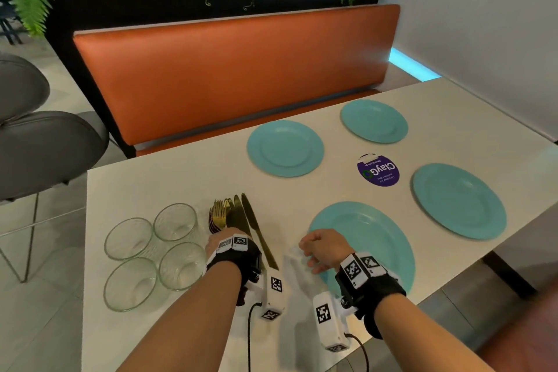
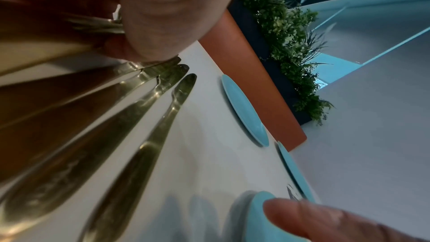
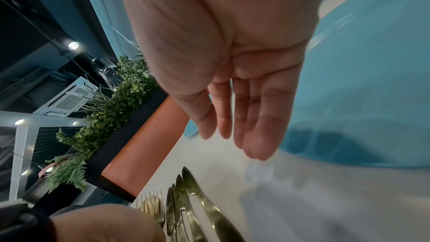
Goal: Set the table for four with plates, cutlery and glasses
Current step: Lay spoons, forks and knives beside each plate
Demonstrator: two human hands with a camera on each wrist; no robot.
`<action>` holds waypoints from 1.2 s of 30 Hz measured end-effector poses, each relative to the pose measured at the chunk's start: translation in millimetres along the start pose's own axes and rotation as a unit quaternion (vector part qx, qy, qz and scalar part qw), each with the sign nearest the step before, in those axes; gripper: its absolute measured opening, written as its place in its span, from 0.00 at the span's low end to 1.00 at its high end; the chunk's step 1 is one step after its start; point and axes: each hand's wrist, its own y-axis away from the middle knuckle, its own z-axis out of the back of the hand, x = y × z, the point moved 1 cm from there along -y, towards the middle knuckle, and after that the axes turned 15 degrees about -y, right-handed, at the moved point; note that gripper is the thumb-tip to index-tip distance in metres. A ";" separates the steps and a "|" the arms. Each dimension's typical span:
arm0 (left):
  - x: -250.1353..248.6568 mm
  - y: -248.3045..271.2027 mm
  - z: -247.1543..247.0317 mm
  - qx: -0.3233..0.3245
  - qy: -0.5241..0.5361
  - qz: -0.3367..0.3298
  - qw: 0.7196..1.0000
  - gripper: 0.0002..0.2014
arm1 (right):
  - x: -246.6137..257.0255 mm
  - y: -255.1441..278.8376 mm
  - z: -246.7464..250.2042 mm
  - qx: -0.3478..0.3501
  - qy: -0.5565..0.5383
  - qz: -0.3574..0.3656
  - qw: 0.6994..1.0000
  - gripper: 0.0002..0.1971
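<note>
A person's left hand [image 1: 222, 243] rests on a bundle of gold cutlery [image 1: 238, 216] lying on the white surface [image 1: 169, 178], fingers curled over the fork handles; whether it truly grips them cannot be told. The right hand [image 1: 321, 246] hovers loose and unclenched, holding nothing, at the near edge of the nearest teal plate [image 1: 374, 229]. Three more teal plates [image 1: 285, 148] lie beyond, well apart. Four clear glasses [image 1: 154, 255] stand clustered just left of the cutlery.
</note>
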 end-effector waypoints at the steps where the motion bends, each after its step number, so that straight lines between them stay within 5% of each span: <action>1: 0.7 2.1 0.3 0.004 0.003 -0.007 1.000 0.10 | 0.0 -0.2 -0.5 0.000 -0.001 -0.002 1.000 0.04; 5: 3.7 0.7 0.7 -0.019 0.003 -0.008 1.000 0.15 | 1.5 0.5 -2.1 0.006 -0.007 -0.013 1.000 0.02; 7: 1.9 -0.2 3.3 -0.018 0.011 0.006 1.000 0.09 | 2.7 0.5 -2.3 0.007 -0.005 -0.015 1.000 0.02; 11: -0.6 -3.1 13.3 -0.055 0.087 0.064 0.993 0.18 | 5.2 0.2 -0.4 0.003 0.001 -0.007 1.000 0.02; 14: -11.9 0.1 25.8 -0.056 0.329 0.028 0.942 0.16 | 10.3 -1.4 4.9 0.002 -0.013 0.022 1.000 0.04; 16: -25.3 7.3 29.2 0.018 0.502 -0.020 0.865 0.11 | 16.9 -0.6 8.8 0.002 -0.036 0.047 0.998 0.05; 19: -46.6 25.5 35.0 0.057 0.522 -0.153 0.837 0.13 | 27.9 2.7 14.3 -0.017 -0.077 0.092 0.993 0.04; 23: -65.1 42.8 33.0 0.078 0.506 -0.235 0.826 0.11 | 32.8 5.9 23.9 -0.030 -0.084 0.114 0.990 0.07; 28: -76.1 51.4 21.0 0.098 0.478 -0.254 0.835 0.06 | 21.4 8.3 31.7 -0.038 -0.063 0.093 0.993 0.08; 36: -80.2 58.6 12.5 0.152 0.515 -0.250 0.806 0.05 | 3.4 11.2 31.8 -0.066 -0.107 0.104 0.987 0.08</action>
